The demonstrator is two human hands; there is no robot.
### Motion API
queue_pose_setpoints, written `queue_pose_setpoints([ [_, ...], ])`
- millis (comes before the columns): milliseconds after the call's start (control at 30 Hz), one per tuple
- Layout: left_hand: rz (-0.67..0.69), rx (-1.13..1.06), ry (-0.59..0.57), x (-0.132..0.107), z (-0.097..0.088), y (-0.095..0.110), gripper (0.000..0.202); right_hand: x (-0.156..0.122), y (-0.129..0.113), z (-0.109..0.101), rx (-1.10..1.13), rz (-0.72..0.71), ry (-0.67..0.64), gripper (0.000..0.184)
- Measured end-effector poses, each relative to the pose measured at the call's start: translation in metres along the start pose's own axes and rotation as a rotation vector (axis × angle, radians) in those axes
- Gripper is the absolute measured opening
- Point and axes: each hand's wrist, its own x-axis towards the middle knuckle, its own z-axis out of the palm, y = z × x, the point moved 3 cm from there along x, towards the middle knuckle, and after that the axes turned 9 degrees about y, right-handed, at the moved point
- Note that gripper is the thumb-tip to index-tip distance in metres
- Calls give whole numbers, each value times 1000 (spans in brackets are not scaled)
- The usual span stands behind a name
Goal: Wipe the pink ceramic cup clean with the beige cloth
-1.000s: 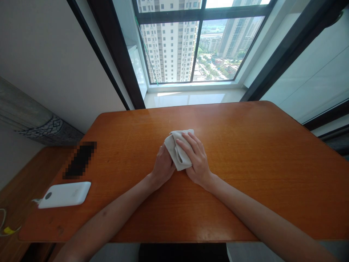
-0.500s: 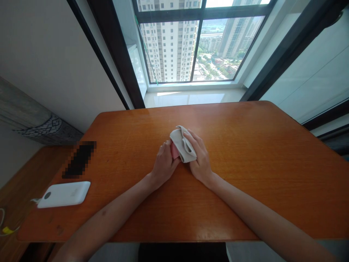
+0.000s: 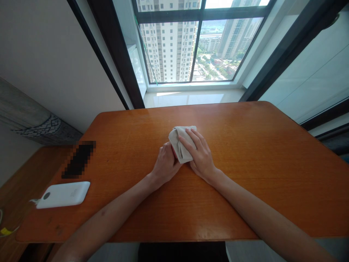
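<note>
Relative to half a second earlier, the right hand has passed from the side of the pale cloth onto its upper face, where the fingers now spread. The loose fold formerly open toward that palm has flattened. The pink object, previously exposed beside the left hand, is now mostly covered, leaving a narrow reddish strip. Relative to one second earlier, the pale cloth lies slightly farther from the near edge of the counter.
</note>
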Motion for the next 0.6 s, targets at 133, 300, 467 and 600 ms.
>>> queue_pose_setpoints([
  [133, -24, -146, 73, 1, -4, -2, 69, 2, -5, 3, -16, -113, -70, 81],
  [300, -8, -247, 38, 0, -5, -2, 62, 5, -13, 5, 108, -72, -36, 71],
  [467, -67, -196, 76, 3, -8, -1, 64, 0, -1, 9, 265, 274, 51, 62],
  [600, -33, -198, 60, 4, -9, -3, 61, -2, -6, 8, 184, 151, 29, 68],
])
